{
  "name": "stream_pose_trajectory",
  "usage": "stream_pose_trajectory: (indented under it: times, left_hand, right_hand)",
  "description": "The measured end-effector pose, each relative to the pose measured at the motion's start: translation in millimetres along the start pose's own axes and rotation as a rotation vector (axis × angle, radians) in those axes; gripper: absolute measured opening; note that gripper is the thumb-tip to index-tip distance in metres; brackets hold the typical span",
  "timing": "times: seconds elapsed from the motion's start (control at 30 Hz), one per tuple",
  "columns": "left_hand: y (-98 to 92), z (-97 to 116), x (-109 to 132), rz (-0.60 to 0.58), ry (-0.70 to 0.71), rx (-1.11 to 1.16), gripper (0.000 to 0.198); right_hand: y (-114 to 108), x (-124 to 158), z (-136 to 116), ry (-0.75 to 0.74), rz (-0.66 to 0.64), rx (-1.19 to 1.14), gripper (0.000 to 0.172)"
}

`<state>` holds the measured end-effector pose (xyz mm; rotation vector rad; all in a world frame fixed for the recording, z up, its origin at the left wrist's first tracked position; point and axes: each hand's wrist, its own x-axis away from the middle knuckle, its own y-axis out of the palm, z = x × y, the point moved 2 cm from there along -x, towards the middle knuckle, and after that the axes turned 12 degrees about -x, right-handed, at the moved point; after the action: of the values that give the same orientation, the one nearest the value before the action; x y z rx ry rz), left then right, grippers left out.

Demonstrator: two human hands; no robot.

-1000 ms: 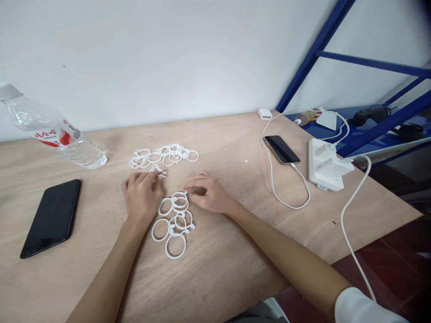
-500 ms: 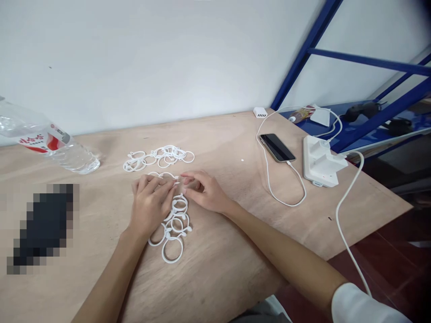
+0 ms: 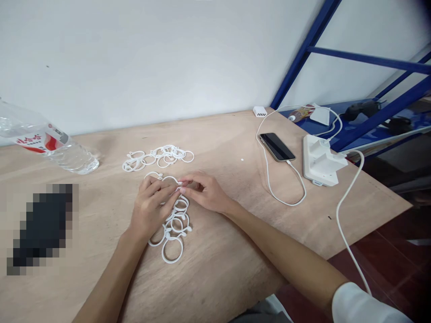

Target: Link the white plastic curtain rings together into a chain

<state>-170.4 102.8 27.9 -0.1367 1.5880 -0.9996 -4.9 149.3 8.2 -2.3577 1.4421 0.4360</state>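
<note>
The left hand (image 3: pixel 151 208) and right hand (image 3: pixel 206 194) lie palm-down, fingertips meeting, curled fingers pinching a thin white ring (image 3: pixel 167 179). It tops a linked cluster of rings (image 3: pixel 173 233).

Bright, even, diffuse light from above fills the scene, so the left hand (image 3: pixel 151 208) and right hand (image 3: pixel 205 193) cast only faint, soft-edged shadows on the wooden surface (image 3: pixel 235 251), and the white rings (image 3: pixel 173 224) look pale and low in contrast against it. Focus is sharp in the middle, but a pixelated block (image 3: pixel 42 226) hides a patch on the left. The wide lens bends the edges, tilting the water bottle (image 3: pixel 50 146) and blue frame (image 3: pixel 336 58), while the top right corner and the floor (image 3: pixel 397 251) fall dark.
</note>
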Motion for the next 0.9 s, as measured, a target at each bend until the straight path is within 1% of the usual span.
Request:
stream_pose_trajectory:
  times: [0.17,0.23,0.3,0.37,0.4,0.47,0.57,0.63,0.8,0.9]
  left_hand:
    - [-0.9,0.9,1.5,0.001,-0.066,0.0,0.008]
    - [-3.4,1.6,0.5,-0.004,-0.097,-0.031,0.018]
    - [-6.0,1.6,-0.7,-0.025,-0.146,-0.053,0.033]
    - [-6.6,1.8,-1.5,-0.08,-0.186,-0.033,0.042]
    - [-6.2,2.1,-1.6,-0.112,-0.197,-0.004,0.043]
    - [-4.5,2.9,-1.5,-0.145,-0.215,0.067,0.038]
    - [-2.0,3.4,-0.8,-0.143,-0.265,0.141,0.033]
    - [-1.3,3.2,-0.1,-0.138,-0.271,0.141,0.033]
    - [-3.0,3.1,0.2,-0.124,-0.223,0.115,0.031]
    - [-3.1,3.8,-0.5,-0.135,-0.238,0.11,0.029]
  right_hand:
    - [-1.0,-1.3,-0.9,0.035,0.011,0.019,0.015]
    - [-2.1,-2.1,-2.4,0.053,0.034,0.011,0.015]
    - [-3.3,-2.5,-3.7,0.071,0.065,-0.011,0.015]
    - [-4.0,-2.5,-4.2,0.083,0.088,-0.044,0.015]
    - [-4.1,-2.4,-4.2,0.084,0.093,-0.062,0.014]
    - [-4.0,-2.3,-3.7,0.076,0.098,-0.094,0.013]
    - [-3.7,-2.2,-2.5,0.068,0.096,-0.107,0.014]
    - [-3.5,-2.3,-1.8,0.076,0.082,-0.102,0.015]
    - [-3.8,-2.9,-0.3,0.067,0.075,-0.117,0.017]
    - [-4.2,-3.2,0.8,0.05,0.074,-0.114,0.017]
